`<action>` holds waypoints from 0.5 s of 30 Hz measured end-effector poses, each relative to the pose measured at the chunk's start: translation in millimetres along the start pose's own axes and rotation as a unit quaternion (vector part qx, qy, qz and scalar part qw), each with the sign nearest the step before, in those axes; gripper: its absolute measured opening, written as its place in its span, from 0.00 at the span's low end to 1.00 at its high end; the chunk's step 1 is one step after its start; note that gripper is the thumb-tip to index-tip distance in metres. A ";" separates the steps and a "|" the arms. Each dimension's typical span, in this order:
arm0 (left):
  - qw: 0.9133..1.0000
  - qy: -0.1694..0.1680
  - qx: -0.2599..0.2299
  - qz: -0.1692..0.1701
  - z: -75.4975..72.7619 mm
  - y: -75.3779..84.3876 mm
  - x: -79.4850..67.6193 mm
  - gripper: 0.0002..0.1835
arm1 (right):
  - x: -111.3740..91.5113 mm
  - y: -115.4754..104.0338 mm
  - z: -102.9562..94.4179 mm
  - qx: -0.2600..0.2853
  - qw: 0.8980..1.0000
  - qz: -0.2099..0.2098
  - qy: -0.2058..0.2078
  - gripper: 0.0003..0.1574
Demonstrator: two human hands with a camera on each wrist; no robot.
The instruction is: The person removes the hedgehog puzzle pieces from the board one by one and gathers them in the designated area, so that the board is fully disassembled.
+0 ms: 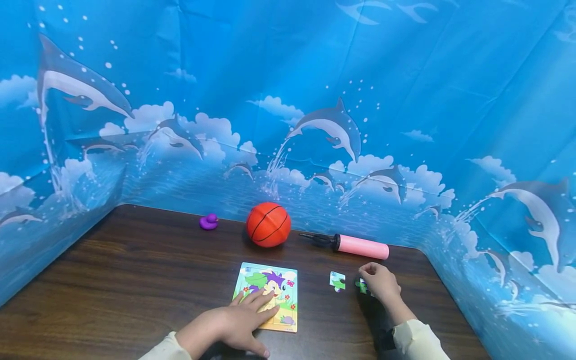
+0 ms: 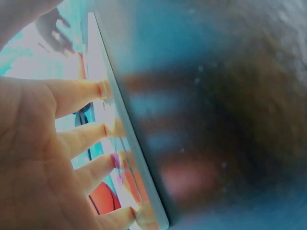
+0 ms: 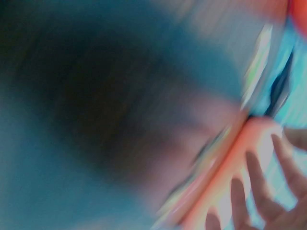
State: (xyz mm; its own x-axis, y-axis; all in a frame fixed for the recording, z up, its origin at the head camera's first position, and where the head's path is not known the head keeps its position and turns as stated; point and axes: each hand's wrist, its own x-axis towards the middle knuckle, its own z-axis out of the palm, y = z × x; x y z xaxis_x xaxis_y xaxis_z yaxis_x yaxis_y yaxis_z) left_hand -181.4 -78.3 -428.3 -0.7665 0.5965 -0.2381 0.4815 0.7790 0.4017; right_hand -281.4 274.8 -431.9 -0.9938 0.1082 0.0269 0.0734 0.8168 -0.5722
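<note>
A square jigsaw puzzle (image 1: 290, 295) with a cartoon hedgehog picture lies flat on the table. My left hand (image 1: 238, 320) rests on its lower left part with fingers spread, hiding some of the picture. In the left wrist view, the fingertips touch the puzzle board (image 2: 139, 158) from above. Right of the board lies a loose blue-and-green puzzle piece (image 1: 337, 281). My right hand (image 1: 381, 284) hovers over another puzzle piece (image 1: 362, 286), partly covering it. Blurred in the right wrist view, its fingers (image 3: 259, 187) look loosely extended, with nothing visible held.
Behind the puzzle stand an orange-red toy basketball (image 1: 268, 225) and a purple rubber duck (image 1: 209, 222). A pink hand pump (image 1: 362, 247) with a black nozzle lies beyond my right hand. A blue dolphin-print sheet (image 1: 252, 125) hangs around the dark wooden table (image 1: 135, 270).
</note>
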 end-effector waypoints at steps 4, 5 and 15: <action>1.000 0.009 0.001 0.001 1.3 -4.1 0.0 0.47 | -4.0 -43.7 24.7 -0.029 0.990 -0.128 -0.050 0.07; 1.000 0.008 -0.001 0.002 1.8 -5.4 0.7 0.47 | -5.3 -54.9 31.5 -0.036 0.984 -0.159 -0.071 0.09; 1.000 -0.011 -0.009 0.013 4.8 -9.1 7.3 0.45 | -15.0 -119.7 69.0 -0.125 0.926 -0.287 -0.211 0.23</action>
State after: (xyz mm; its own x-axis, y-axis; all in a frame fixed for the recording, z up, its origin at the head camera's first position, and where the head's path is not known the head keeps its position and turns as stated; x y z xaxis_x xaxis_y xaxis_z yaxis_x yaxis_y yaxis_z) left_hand -189.2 -80.1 -438.0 -0.7445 0.6205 -0.2463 0.4927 0.7597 0.4243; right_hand -281.1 136.2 -420.4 -0.8156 -0.5722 -0.0861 -0.5117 0.7827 -0.3542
